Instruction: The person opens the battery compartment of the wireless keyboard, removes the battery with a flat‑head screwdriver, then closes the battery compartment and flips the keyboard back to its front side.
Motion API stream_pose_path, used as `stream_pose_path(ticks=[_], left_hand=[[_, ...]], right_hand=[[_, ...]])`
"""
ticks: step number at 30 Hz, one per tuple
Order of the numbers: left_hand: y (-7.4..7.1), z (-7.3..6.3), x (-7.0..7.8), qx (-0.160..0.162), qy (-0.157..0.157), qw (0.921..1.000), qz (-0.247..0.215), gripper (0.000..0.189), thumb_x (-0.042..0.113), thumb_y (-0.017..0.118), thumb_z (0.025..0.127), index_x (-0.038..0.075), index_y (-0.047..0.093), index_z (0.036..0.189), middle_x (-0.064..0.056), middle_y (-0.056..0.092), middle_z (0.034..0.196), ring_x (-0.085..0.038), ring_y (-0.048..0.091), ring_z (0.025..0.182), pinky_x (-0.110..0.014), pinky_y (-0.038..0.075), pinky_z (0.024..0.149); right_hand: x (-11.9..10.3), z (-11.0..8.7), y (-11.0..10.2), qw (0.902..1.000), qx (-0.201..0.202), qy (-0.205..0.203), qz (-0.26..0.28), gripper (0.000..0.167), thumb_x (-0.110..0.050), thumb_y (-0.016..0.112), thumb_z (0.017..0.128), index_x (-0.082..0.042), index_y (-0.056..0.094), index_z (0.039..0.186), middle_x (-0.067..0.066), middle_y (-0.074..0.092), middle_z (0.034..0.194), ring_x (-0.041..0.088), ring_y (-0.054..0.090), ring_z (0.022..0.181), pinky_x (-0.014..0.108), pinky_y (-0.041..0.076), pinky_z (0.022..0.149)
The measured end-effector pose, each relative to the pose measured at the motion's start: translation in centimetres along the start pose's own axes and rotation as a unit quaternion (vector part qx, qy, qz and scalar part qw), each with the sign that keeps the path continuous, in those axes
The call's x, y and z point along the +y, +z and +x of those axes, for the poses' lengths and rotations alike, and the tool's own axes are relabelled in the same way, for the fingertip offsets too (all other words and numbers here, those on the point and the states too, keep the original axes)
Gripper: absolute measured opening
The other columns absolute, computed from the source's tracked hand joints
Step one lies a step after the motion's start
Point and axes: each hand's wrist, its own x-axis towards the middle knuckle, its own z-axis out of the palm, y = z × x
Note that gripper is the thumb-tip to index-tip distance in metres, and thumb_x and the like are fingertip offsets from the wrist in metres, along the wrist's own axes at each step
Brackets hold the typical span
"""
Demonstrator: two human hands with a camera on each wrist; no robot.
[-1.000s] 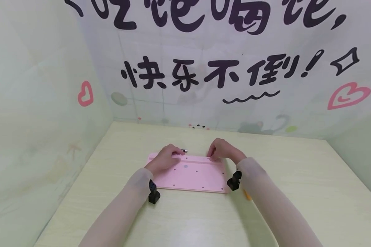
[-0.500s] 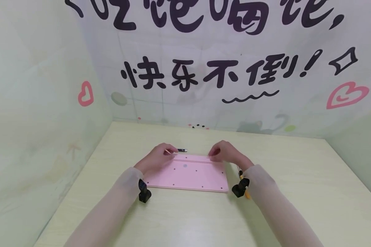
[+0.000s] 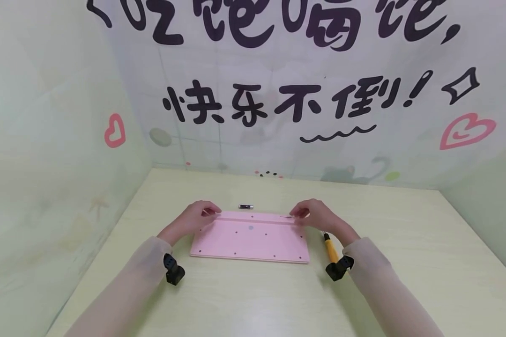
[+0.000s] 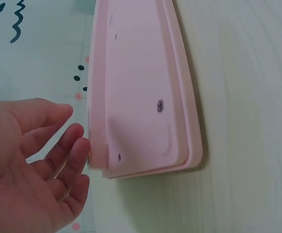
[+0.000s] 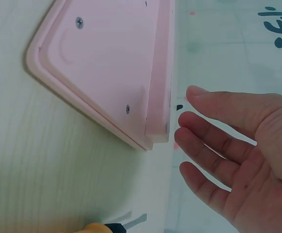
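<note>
A pink keyboard (image 3: 249, 242) lies face down on the table, its underside dotted with several screws. My left hand (image 3: 191, 216) is at its far left corner; in the left wrist view that hand (image 4: 36, 155) has loosely bent fingers, the tips close beside the raised back edge. Whether they touch it I cannot tell. At the far right corner is my right hand (image 3: 318, 217). The right wrist view shows this hand (image 5: 238, 160) with relaxed, spread fingers and nothing between them, a small gap from the keyboard's edge.
A small black battery (image 3: 246, 206) with silver ends lies just behind the keyboard. To the right, partly under my right wrist, is a yellow-orange screwdriver (image 3: 331, 248) with a black collar. A printed cloth wall (image 3: 278, 150) rises behind the table.
My left hand has moved left along the back edge to the corner. The right hand has shifted slightly right. The battery and the screwdriver have come more into view.
</note>
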Motion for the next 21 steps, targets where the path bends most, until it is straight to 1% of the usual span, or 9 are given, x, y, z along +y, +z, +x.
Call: stream_pose_path(ticks=[6,10,14,16,21], left_hand=[[-0.7,-1.3,-0.6,-0.002,-0.023,0.9997,0.000,0.019,0.003,0.056,0.088,-0.001,0.063,0.105,-0.008,0.057,0.092,-0.022,0.052,0.084,-0.031,0.047,0.072],[-1.2,-2.3,-0.8,-0.007,-0.039,0.9992,-0.004,0.019,0.004,0.057,0.088,-0.002,0.062,0.105,-0.008,0.058,0.092,-0.022,0.053,0.085,-0.031,0.047,0.071],[-1.4,-3.3,-0.9,-0.007,-0.057,0.9984,-0.002,0.023,0.003,0.058,0.087,-0.004,0.060,0.108,-0.009,0.057,0.093,-0.023,0.052,0.086,-0.034,0.046,0.072],[-1.4,-3.6,-1.0,-0.003,-0.065,0.9979,0.000,0.026,0.002,0.058,0.086,-0.004,0.059,0.110,-0.011,0.057,0.097,-0.024,0.052,0.089,-0.036,0.045,0.076],[-0.8,-3.9,-1.4,0.011,-0.097,0.9953,-0.006,0.032,0.003,0.060,0.083,-0.002,0.057,0.115,-0.015,0.053,0.107,-0.026,0.048,0.094,-0.040,0.042,0.083]], right_hand=[[0.1,-1.0,0.2,0.9999,-0.012,0.009,-0.001,0.022,-0.003,0.071,0.078,-0.003,0.067,0.099,0.003,0.063,0.089,0.017,0.056,0.080,0.029,0.049,0.073],[0.0,-1.6,0.4,0.9996,-0.023,0.018,-0.001,0.021,-0.005,0.071,0.078,-0.002,0.067,0.099,0.001,0.062,0.086,0.015,0.054,0.077,0.027,0.048,0.069],[0.0,-2.2,0.8,0.9990,-0.026,0.036,0.004,0.020,-0.006,0.069,0.080,-0.002,0.067,0.099,0.000,0.061,0.084,0.015,0.053,0.075,0.027,0.047,0.067],[0.1,-2.4,1.0,0.9987,-0.022,0.045,0.006,0.019,-0.007,0.069,0.081,-0.002,0.067,0.099,0.000,0.061,0.083,0.015,0.053,0.074,0.027,0.047,0.067],[0.2,-3.0,2.0,0.9976,0.001,0.069,0.010,0.016,-0.008,0.069,0.081,-0.003,0.067,0.096,0.000,0.060,0.084,0.016,0.052,0.074,0.028,0.047,0.068]])
